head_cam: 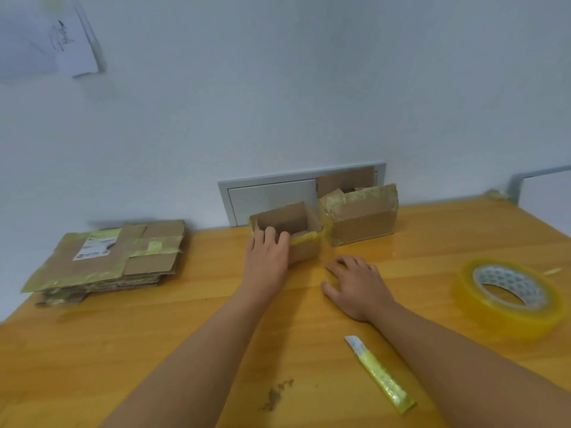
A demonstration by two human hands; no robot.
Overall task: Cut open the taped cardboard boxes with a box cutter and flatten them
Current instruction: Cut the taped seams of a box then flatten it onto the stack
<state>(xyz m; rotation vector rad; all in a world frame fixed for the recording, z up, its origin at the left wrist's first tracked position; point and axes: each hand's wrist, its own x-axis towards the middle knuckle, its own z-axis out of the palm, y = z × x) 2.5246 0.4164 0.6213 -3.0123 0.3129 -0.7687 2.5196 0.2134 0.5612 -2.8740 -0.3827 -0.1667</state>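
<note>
Two boxes remain: left hand [268,256] grips the opened small box [289,231] for flattening, right hand [355,284] rests open on the desk [154,335], box cutter [378,372] idle.

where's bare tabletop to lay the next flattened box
Free: the near-left table, between the flattened stack and left forearm. Crowded: the right side, with box cutter and tape roll, and the back, with open box and taped box.

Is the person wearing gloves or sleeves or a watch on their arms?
No. Both forearms are bare as far as the picture shows, with no sleeves in view. The left hand and right hand have no gloves, and no watch, ring or bracelet shows on either wrist.
</note>
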